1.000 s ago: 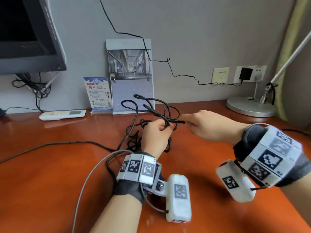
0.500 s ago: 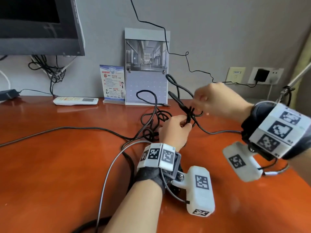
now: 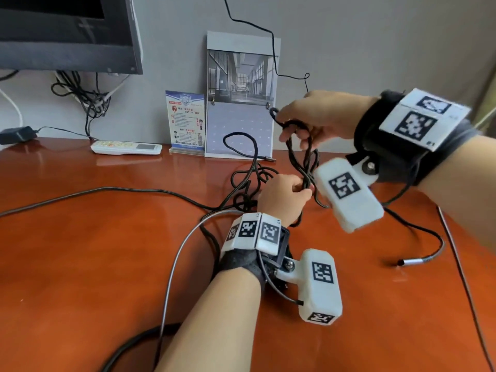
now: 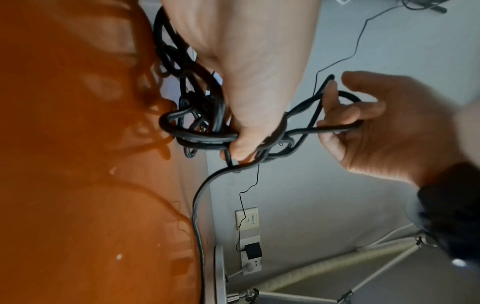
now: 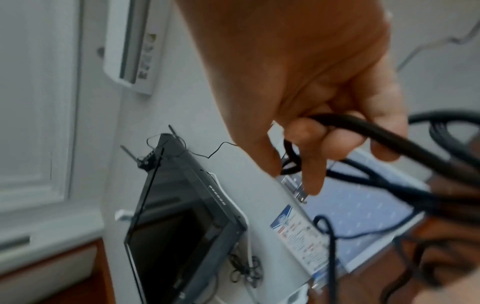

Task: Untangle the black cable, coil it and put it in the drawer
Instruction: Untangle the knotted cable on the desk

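Note:
The black cable (image 3: 241, 181) lies in a tangle on the orange-brown desk (image 3: 107, 251), one end with a metal plug (image 3: 401, 262) trailing to the right. My left hand (image 3: 284, 196) sits low by the tangle and pinches a knot of strands (image 4: 207, 139). My right hand (image 3: 316, 122) is raised above it near the wall. Its fingers curl round loops of the cable (image 5: 363, 127) and hold them up from the knot. The strands run taut between the two hands (image 4: 324, 129). No drawer is in view.
A monitor (image 3: 67, 30) hangs at the back left with bundled wires below. A white remote (image 3: 126, 147), a blue leaflet stand (image 3: 185, 122) and a calendar (image 3: 241, 98) stand along the wall. A grey cord (image 3: 177, 259) runs from my left wrist.
My right hand has risen and moved left toward the wall, pulling cable loops up from the knot. The left hand keeps its pinch low by the tangle. The view has shifted right.

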### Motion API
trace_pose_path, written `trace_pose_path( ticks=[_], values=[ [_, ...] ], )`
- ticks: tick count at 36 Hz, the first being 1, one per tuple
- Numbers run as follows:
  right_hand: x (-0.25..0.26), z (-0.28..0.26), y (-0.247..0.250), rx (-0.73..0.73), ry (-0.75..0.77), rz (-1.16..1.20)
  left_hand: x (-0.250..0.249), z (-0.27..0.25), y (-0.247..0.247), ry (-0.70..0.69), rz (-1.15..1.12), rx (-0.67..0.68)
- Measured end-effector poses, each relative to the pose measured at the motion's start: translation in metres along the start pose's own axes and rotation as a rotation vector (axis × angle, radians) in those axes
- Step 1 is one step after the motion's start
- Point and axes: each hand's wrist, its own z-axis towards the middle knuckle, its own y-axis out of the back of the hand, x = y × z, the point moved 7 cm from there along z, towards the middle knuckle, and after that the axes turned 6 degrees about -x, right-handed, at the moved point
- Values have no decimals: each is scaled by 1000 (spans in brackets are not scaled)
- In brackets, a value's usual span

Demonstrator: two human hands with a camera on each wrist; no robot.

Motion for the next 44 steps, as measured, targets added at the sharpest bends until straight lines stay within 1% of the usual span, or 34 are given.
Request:
trace_pose_path(
  ticks=[5,8,10,12,14,16,19,20,21,22,24,26,27,29,31,32,34,36,38,40,41,42,44],
  values=[
    [-9,-5,4,50,-71,-115,3,2,-4,-4,79,5],
    [-8,-9,4,91,-61,-47,3,3,2,-29,101,-41],
    [-5,-14,5,123,-30,26,6,4,12,-19,111,-98],
    [-4,-20,8,137,5,94,12,7,19,7,114,-127],
    [-7,-26,12,138,21,94,16,9,20,46,110,-95],
    [-13,-31,13,173,2,28,17,7,17,108,111,-36],
    [-20,-37,12,242,-8,-100,18,6,12,146,85,-21],
    [-19,-38,13,241,2,-116,18,5,12,149,81,-22],
    [-16,-37,16,212,20,-95,19,5,12,156,77,-23],
    [-13,-36,21,164,35,-25,20,6,13,157,77,-29],
    [-6,-31,37,59,52,249,23,6,14,167,67,-47],
    [-1,-31,51,25,59,476,25,7,16,182,46,-66],
    [-1,-30,55,34,44,517,25,6,16,186,47,-65],
    [-5,-30,52,95,-6,471,24,5,14,181,61,-45],
    [-13,-30,42,155,-52,349,24,4,14,184,64,-39],
    [-16,-30,40,164,-60,301,24,5,13,190,60,-40],
    [-19,-28,41,125,-51,282,25,4,14,199,56,-46],
    [-19,-26,49,59,-38,396,25,4,15,204,58,-54],
    [-19,-27,60,6,-10,592,26,5,17,205,65,-68],
    [-20,-31,65,1,2,757,26,5,19,204,71,-74],
    [-21,-32,64,24,-3,787,25,5,19,202,73,-75],
    [-23,-34,61,59,-20,769,25,5,19,202,77,-71],
    [-30,-36,52,133,-68,636,24,3,19,201,89,-67]
  ],
)
